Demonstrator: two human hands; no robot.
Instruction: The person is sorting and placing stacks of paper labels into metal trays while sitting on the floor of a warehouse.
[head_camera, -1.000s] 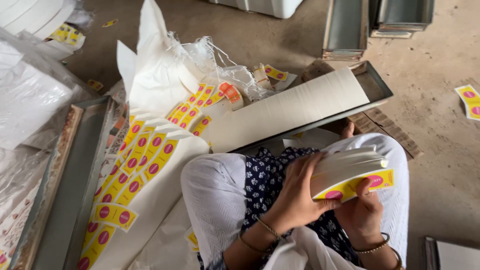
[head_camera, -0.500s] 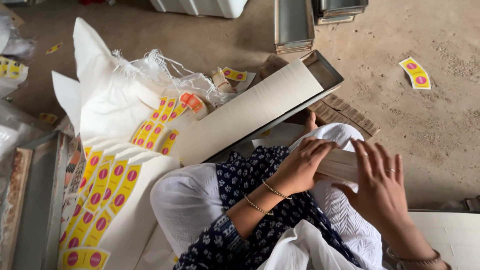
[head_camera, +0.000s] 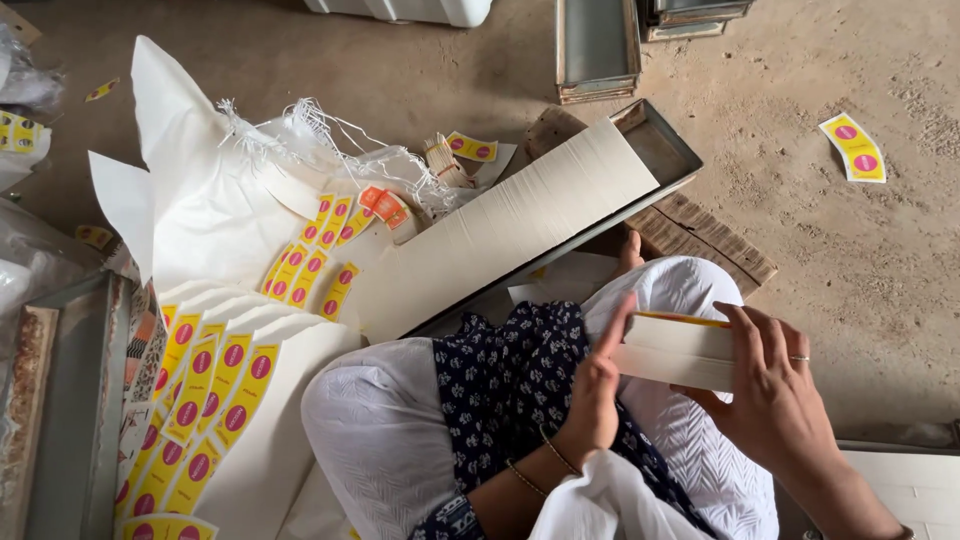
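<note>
The right hand (head_camera: 775, 400) covers the far end of the thick white stack of curved paper cut-outs (head_camera: 672, 352), its wrist cut off by the lower edge; beneath the left hand's (head_camera: 595, 395) fingers (head_camera: 612, 330) the stack's near end is hidden; the yellow printed top face (head_camera: 690, 319) shows only edge-on.

A floor-level packing workshop, where paper labels are sorted by hand.

The person sits on a bare, dusty concrete floor (head_camera: 860, 250) rather than at a bench. To the left, rows of yellow labels with pink dots (head_camera: 205, 385) lie fanned out on white sheets, and one stray label (head_camera: 855, 147) lies on the floor far right. A long metal tray (head_camera: 660, 145) packed with a white card stack (head_camera: 500, 235) stretches across the middle, more metal trays (head_camera: 597, 50) stand at the far edge, and an opened white woven sack (head_camera: 215, 185) spreads at far left. Flattened cardboard (head_camera: 715, 240) lies beneath the tray.
</note>
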